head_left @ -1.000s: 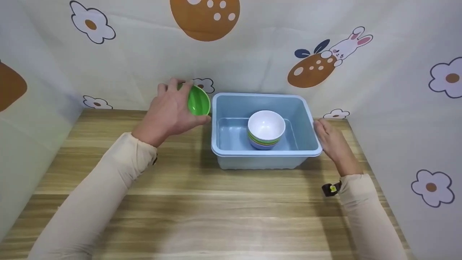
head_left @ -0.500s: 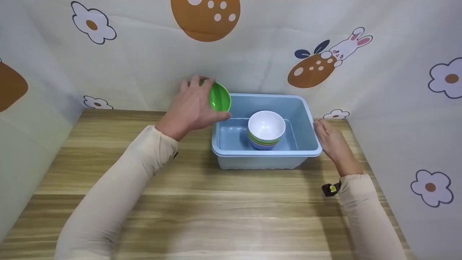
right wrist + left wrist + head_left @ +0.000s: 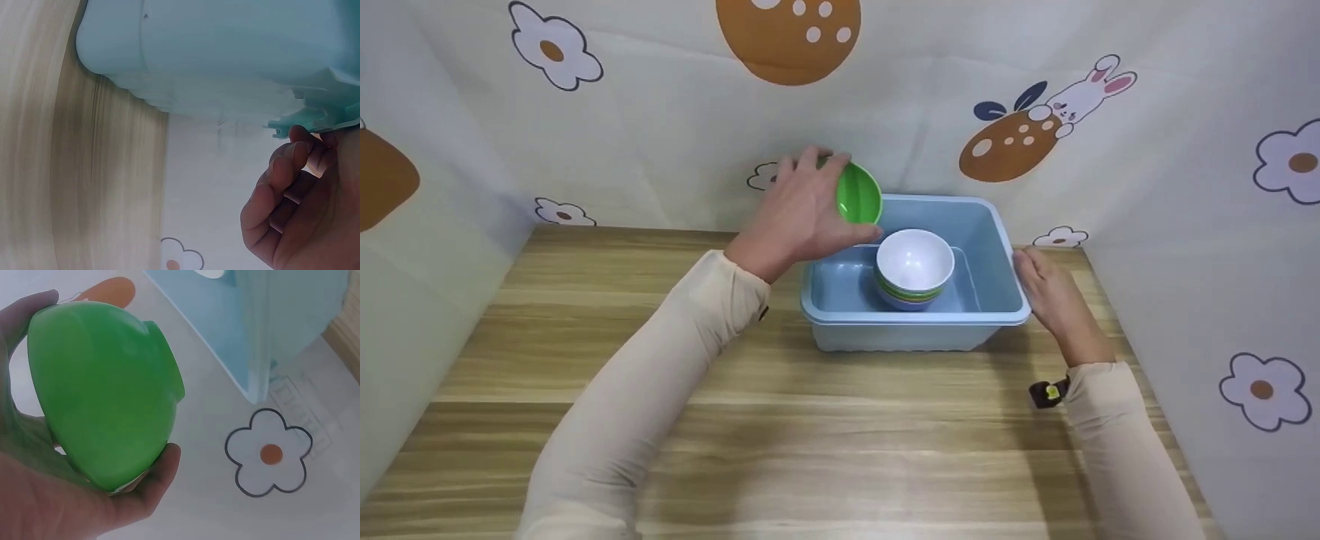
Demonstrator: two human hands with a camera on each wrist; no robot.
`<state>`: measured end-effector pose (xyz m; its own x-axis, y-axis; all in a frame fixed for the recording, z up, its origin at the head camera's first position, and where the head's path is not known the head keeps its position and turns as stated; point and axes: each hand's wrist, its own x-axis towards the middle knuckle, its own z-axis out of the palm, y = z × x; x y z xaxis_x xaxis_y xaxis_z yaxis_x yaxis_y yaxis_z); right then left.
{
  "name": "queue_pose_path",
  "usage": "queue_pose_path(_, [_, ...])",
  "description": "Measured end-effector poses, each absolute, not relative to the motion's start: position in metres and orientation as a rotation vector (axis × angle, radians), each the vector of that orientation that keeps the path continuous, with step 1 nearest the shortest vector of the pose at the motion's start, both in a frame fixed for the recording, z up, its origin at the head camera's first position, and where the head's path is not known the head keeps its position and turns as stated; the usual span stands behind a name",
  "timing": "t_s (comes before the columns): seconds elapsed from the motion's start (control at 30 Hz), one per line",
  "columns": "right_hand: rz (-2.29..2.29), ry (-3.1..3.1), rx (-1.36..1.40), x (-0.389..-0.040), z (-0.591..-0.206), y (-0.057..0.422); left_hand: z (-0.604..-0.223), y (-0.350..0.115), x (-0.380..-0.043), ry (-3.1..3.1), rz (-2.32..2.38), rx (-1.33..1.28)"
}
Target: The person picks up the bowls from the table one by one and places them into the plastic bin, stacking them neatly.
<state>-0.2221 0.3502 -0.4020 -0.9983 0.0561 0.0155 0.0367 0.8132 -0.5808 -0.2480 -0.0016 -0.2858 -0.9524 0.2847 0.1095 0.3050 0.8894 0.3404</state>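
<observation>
My left hand (image 3: 802, 214) grips a green bowl (image 3: 859, 193) by its rim, tilted on its side over the left back part of a light blue plastic bin (image 3: 915, 318). In the left wrist view the green bowl (image 3: 107, 391) shows its smooth outside and foot ring, thumb and fingers spread on opposite edges. Inside the bin stands a stack of small bowls, a white bowl (image 3: 914, 260) on top with green and other coloured rims below. My right hand (image 3: 1050, 292) holds the bin's right rim; in the right wrist view its curled fingers (image 3: 264, 202) are up under the rim.
The bin stands on a wood-grain table (image 3: 810, 435), near the back. A pale cloth backdrop (image 3: 660, 112) with printed flowers and a rabbit rises behind and on both sides. A dark wrist strap (image 3: 1046, 392) is on my right wrist.
My left hand has carried the green bowl rightward, from left of the bin to above its left back part. The right hand, the bin and the stack have stayed in place.
</observation>
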Motion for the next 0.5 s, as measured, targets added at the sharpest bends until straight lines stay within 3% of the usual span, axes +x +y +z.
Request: queue_pose_path(0.5, [0.968,-2.955,-0.115,-0.223,-0.404,0.353,-0.282,0.03,-0.253,-2.922,-0.647,-0.608])
